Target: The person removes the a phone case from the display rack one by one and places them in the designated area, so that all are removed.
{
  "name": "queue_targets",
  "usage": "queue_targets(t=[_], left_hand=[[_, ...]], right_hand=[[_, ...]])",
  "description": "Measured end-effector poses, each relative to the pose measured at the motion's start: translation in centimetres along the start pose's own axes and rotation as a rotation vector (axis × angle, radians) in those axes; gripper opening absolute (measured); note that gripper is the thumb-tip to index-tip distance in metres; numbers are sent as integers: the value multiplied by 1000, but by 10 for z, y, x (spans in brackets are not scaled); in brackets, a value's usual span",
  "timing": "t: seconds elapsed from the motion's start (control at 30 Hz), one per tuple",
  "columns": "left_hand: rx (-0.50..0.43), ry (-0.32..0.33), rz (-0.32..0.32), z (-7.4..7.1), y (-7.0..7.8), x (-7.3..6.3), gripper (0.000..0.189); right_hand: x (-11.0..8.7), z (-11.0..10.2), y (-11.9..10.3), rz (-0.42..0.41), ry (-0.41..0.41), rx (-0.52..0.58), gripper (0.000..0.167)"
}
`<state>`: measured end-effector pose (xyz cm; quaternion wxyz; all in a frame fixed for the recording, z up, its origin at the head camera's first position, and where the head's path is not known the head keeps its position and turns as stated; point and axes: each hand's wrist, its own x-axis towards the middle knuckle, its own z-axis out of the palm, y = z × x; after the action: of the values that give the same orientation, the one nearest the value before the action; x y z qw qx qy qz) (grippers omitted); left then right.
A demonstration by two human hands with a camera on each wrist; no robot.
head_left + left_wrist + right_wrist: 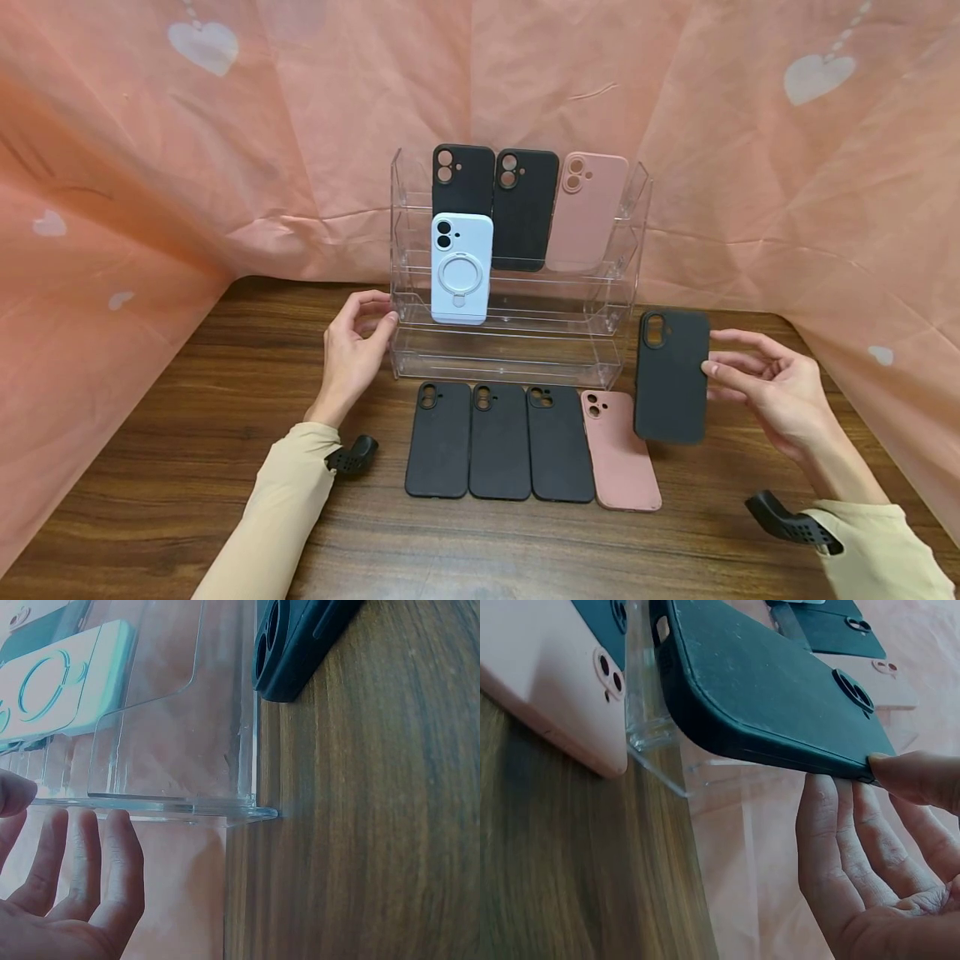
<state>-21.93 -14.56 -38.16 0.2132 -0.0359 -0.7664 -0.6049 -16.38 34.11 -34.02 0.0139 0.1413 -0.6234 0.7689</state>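
My right hand (780,392) pinches a black phone case (672,375) by its right edge, thumb in front and fingers behind. The case is upright in the air, right of a clear tiered display stand (517,367). At the stand's left side, my left hand (354,354) holds the side panel's edge between thumb and bent fingers, seen also in the left wrist view. On the stand, two black cases (527,212) and a pink case (588,212) fill the top tier. A white case with a ring (461,271) leans on the tier below, partly covering the left black one.
Several cases lie in a row on the wooden table (225,433) before the stand: black ones (500,446) and, at the right end, a pink one (621,454). Pink cloth (322,108) with white hearts hangs behind and at both sides.
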Motion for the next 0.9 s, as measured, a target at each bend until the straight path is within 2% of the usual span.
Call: queue_targets(t=[0.27, 0.5, 0.77, 0.9], left_hand=[[-5, -3, 15, -1, -2, 0, 27], [4, -1, -7, 0, 0, 0, 27], [20, -10, -16, -2, 28, -8, 26], [26, -11, -10, -2, 30, -10, 27]], right_hand=[[-9, -12, 6, 59, -9, -68, 50], [-17, -21, 10, 109, -24, -99, 51], [-26, -30, 10, 196, -35, -192, 47], [-28, -34, 13, 223, -44, -213, 47]])
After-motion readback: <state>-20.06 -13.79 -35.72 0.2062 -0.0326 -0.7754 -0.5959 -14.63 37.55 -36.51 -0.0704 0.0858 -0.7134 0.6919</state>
